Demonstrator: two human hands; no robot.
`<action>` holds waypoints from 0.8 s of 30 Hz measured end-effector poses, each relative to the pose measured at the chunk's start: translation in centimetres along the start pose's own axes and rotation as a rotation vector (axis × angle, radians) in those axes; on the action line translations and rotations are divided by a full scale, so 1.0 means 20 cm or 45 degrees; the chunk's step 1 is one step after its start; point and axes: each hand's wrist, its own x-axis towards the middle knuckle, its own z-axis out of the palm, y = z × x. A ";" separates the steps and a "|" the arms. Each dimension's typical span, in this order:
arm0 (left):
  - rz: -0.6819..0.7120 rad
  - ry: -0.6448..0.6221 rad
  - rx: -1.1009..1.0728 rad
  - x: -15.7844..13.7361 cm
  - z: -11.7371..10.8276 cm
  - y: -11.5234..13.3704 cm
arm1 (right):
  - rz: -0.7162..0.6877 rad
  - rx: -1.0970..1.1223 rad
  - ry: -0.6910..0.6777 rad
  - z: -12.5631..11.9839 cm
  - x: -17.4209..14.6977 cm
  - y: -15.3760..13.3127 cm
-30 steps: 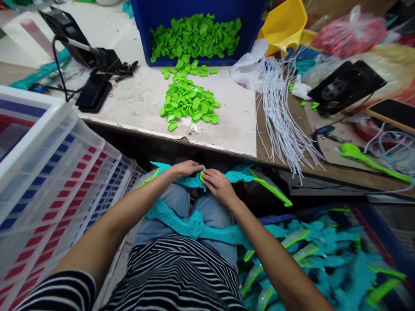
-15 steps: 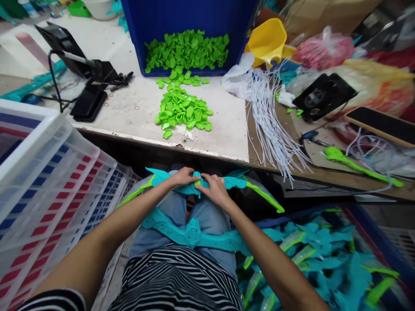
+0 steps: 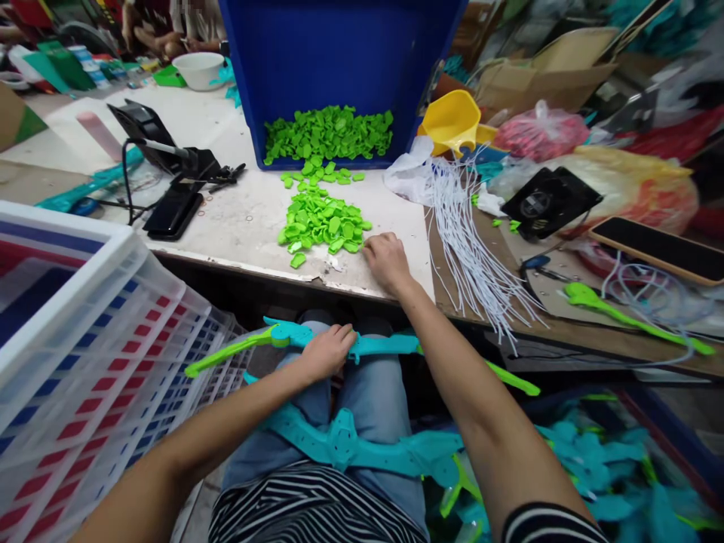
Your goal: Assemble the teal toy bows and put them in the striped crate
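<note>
A turquoise toy bow (image 3: 396,345) with lime-green limbs lies across my knees. My left hand (image 3: 329,351) is closed around its middle. On the table, my right hand (image 3: 388,261) rests at the right edge of a pile of small green plastic pieces (image 3: 322,219). Its fingers are curled down, and a bit of green shows at the fingertips; the rest of what they pinch is hidden. A second turquoise bow body (image 3: 345,445) lies across my lap, nearer my waist, with neither hand on it.
A tilted blue bin (image 3: 345,68) spills more green pieces onto the table. White strings (image 3: 469,241) hang over the table edge on the right. A white plastic basket (image 3: 141,302) stands at my left. A crate of turquoise bow parts (image 3: 599,460) sits at lower right. Phones lie on both sides.
My right hand has left the bow and moved forward to the green pile. My left hand stays on the bow, which sits slightly lower in view. The camera view has tilted up.
</note>
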 end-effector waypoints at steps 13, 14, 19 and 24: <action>-0.090 -0.626 -1.013 0.25 -0.11 -0.23 | 0.286 0.126 0.043 -0.07 -0.16 0.14; -0.097 -0.623 -1.054 0.26 -0.10 -0.24 | 0.214 0.155 0.086 -0.07 -0.18 0.15; -0.140 -0.641 -1.125 0.26 -0.08 -0.25 | -0.162 0.198 0.108 -0.06 -0.30 0.18; -0.152 -0.604 -1.074 0.27 -0.06 -0.26 | -0.276 0.342 0.178 -0.03 -0.58 0.02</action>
